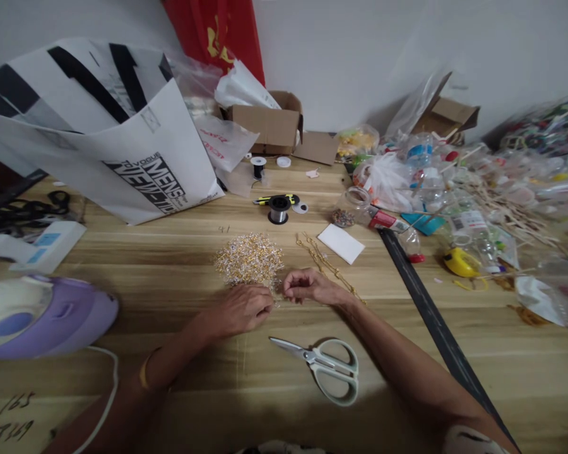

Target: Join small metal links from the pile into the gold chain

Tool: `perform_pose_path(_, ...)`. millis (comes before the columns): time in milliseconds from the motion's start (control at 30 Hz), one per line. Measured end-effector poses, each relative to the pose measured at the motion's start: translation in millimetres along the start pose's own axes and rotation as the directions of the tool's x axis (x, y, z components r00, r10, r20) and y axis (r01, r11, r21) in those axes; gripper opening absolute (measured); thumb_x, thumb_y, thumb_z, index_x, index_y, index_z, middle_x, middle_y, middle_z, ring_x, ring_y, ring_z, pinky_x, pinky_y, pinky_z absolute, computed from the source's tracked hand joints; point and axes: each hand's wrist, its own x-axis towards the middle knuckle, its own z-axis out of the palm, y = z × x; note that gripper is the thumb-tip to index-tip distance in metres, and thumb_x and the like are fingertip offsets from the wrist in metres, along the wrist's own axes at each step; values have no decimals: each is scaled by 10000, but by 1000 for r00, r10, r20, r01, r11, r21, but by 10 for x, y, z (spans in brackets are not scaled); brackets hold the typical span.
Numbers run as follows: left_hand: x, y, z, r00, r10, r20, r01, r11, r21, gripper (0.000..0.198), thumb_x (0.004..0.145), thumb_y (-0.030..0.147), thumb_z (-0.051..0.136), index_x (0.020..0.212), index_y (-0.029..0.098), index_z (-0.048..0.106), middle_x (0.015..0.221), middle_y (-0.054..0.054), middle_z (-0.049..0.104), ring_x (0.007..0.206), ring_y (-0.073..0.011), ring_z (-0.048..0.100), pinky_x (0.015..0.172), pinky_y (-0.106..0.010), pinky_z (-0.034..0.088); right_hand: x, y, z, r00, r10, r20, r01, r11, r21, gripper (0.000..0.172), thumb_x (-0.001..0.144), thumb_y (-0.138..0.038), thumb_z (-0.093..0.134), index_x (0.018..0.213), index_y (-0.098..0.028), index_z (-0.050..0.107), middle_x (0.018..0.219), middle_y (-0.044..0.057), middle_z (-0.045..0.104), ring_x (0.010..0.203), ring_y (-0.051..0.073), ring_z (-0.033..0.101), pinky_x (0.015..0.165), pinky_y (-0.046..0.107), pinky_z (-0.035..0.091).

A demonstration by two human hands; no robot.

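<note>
On the wooden table, a heap of small gold and clear beaded pieces (pixel 248 255) lies just beyond my hands. My left hand (pixel 246 309) rests at the heap's near edge, palm down, with its fingers curled together. Facing it, my right hand (pixel 312 287) has thumb and fingers closed in a pinch. A few tiny clear bits show between the two hands; what the fingertips hold is too small to name. Right of the heap, gold chains (pixel 329 261) stretch past my right hand. Nearer to me lie scissors (pixel 322 366) with pale handles, their blades pointing left.
Behind the heap stands a wire spool (pixel 279 209) beside a yellow-black cutter (pixel 260 200). A white card (pixel 341 243) and a tipped jar of beads (pixel 350 207) sit to the right, before plastic bottles (pixel 428 183). A white bag (pixel 137 145) and purple appliance (pixel 76 315) occupy the left.
</note>
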Motion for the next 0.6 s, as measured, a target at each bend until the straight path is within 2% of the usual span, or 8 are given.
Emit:
perform_pose_path(167,-33,-10,15,1000,4,22,-4,1000,6,160,821,141,462,682,168,536,726,-16,563,724,-152,518,680,-257,345,6,-6,38,1000,-16,25,16,1000,-20,240,784,-360,618,789,-124,579,691,-7,534,565,67,445,503,175,371)
perform_pose_path(300,-64,-28,20,999,-10,51,10,1000,8,154,806,150,476,672,167,552,714,-19,565,728,-158,526,687,-262,352,8,-22,131,999,-52,6,52,991,-124,244,807,-361,594,793,-118,585,673,-10,505,583,77,422,532,186,351)
perform_pose_path(467,-77,-6,0,994,-71,87,70,997,12,136,778,172,497,668,167,576,722,-27,589,741,-172,543,690,-269,363,7,-35,257,988,-151,-9,143,953,-267,199,840,-314,555,795,-124,592,740,11,540,656,99,463,612,204,373)
perform_pose_path(600,-38,17,-15,985,-160,56,162,987,-20,118,758,185,513,663,166,581,727,-29,605,735,-173,555,655,-257,359,6,-42,294,986,-165,-15,153,942,-299,191,856,-299,533,805,-124,588,754,14,546,673,102,476,625,203,379)
